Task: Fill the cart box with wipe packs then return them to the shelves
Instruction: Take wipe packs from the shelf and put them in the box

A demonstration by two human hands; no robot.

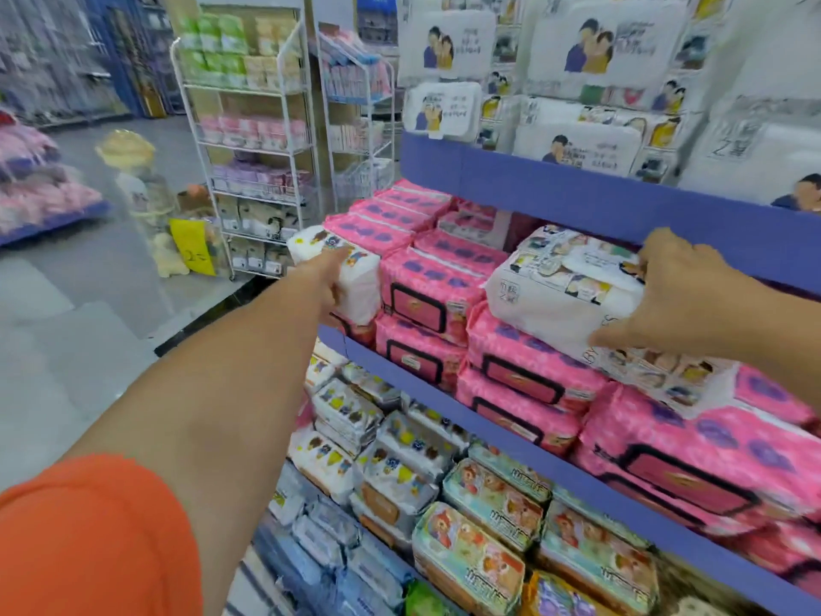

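Gripped a bear-print pack (360,284) with the left hand (329,277) at the left end of the middle shelf (400,373), and a cartoon-print pack (551,300) with the right hand (686,300) atop the pink packs (428,295). Judged best laid flat, well back from its lip, before release.

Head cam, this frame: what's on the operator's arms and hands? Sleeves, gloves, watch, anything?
No gloves on the left hand or the right hand. The left arm is uncovered up to a short orange sleeve at the shoulder. The right forearm is uncovered as far as the frame shows; any sleeve is out of view. No watch, band or ring shows on either.
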